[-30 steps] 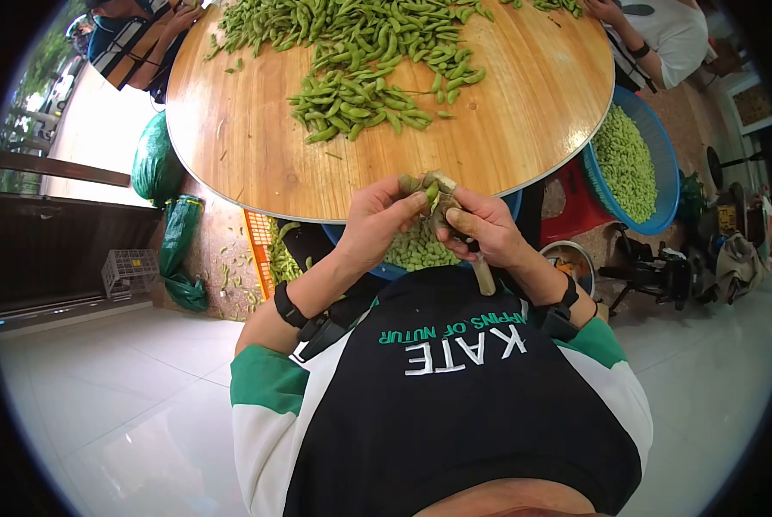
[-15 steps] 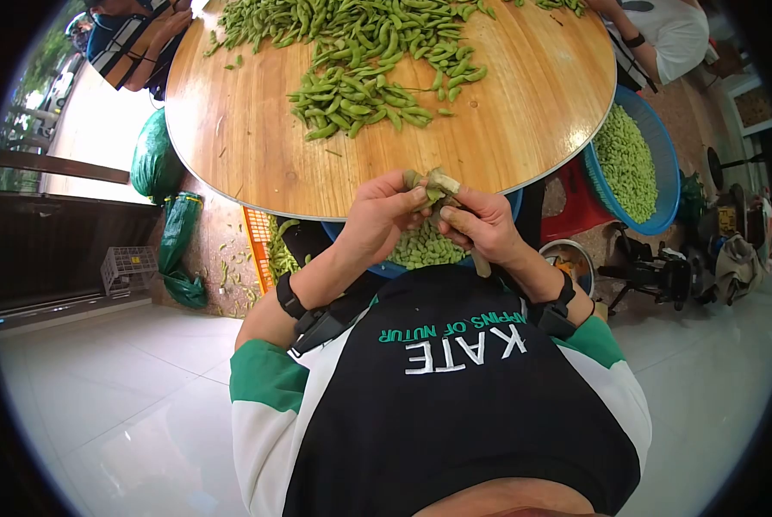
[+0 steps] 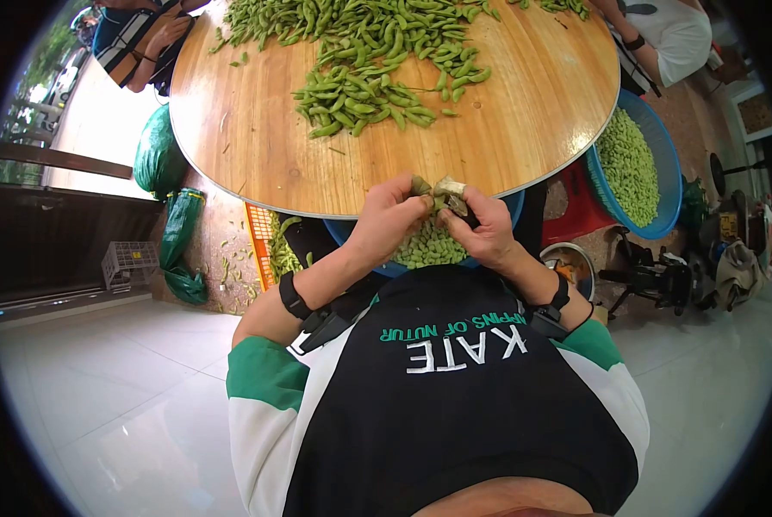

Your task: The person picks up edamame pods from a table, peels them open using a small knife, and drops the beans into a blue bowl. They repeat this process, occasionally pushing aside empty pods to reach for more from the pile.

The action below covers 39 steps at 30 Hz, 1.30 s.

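Above the table's near edge, my left hand (image 3: 390, 215) and my right hand (image 3: 487, 228) meet, fingers closed in a pinch. Between their fingertips is a small green bean pod (image 3: 440, 202), mostly hidden by the fingers. Worn coverings wrap some fingertips: an olive one on the left, a whitish one on the right. Directly below, shelled green beans (image 3: 431, 246) lie in a blue basin (image 3: 339, 231) near my lap. A heap of green bean pods (image 3: 360, 99) covers the far middle of the round wooden table (image 3: 257, 155).
At right, a large blue basket (image 3: 669, 202) of shelled beans stands by a red stool (image 3: 575, 207). An orange crate (image 3: 258, 246) with pods or husks sits at left, near green bags (image 3: 158, 155). Two other people sit across the table.
My hands stay together over the basin, and the fingers have shifted around the pod. Less of the green between them shows now. The view has moved slightly.
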Motion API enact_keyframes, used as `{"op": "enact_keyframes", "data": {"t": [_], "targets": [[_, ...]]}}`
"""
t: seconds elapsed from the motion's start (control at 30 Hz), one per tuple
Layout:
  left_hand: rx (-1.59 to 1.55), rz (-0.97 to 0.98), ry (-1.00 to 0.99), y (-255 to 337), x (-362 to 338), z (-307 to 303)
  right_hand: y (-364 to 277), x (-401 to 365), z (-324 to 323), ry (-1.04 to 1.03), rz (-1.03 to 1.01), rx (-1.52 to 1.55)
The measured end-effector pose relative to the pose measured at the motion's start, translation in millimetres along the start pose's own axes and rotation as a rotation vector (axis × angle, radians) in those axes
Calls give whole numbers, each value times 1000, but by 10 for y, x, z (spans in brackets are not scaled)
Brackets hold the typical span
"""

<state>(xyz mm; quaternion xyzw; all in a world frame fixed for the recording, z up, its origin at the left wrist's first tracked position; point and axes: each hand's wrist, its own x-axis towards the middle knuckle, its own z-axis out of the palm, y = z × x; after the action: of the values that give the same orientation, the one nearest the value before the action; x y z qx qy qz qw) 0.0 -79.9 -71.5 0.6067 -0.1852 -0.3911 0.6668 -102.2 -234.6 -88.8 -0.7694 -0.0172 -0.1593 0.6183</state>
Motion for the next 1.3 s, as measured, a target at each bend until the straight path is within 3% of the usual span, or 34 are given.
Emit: {"op": "enact_keyframes", "data": {"t": [0.07,0.1,0.2,0.27,0.37,0.43,0.5,0.6,0.63,0.7,0.73,0.8,0.83,0.9,1.03,1.07,1.13,1.3], "targets": [[-215,-174,-82,18,-37,-84,-11,0,-6,-10,-18,-10],[-213,-169,-77,89,-92,-139,-55,-16,-24,-44,33,18],[742,8,-64,491,-408,-380,-58,-34,-129,-140,100,38],[1233,54,-115,685,-598,-648,-68,-42,-152,-285,11,-29],[1397,-58,-38,765,-627,-792,-79,-29,-122,-309,37,-37],[1311,395,276,695,-368,-842,-50,-20,-83,-335,93,-36],[1356,629,447,551,16,-909,-21,-1,-49,-299,31,0],[1542,491,548,324,385,-1065,-113,16,-71,-288,120,128],[1539,494,552,300,417,-1098,-130,14,-99,-290,118,125],[1417,401,548,332,435,-1124,-143,-5,-146,-241,373,310],[1419,398,543,370,401,-1105,-144,-1,-132,-239,375,314],[943,54,431,452,275,-1035,-138,36,-93,-196,474,485],[946,51,422,417,230,-987,-105,60,-76,-188,478,489],[660,382,403,324,138,-827,-22,133,-46,-254,462,643],[637,416,203,426,-38,-369,-174,278,34,-216,500,822],[633,415,196,415,-57,-301,-179,291,41,-219,508,864],[258,216,107,412,-85,-189,-194,280,35,-220,518,905],[34,143,110,295,-23,-158,-204,238,31,-222,510,1003]]}}
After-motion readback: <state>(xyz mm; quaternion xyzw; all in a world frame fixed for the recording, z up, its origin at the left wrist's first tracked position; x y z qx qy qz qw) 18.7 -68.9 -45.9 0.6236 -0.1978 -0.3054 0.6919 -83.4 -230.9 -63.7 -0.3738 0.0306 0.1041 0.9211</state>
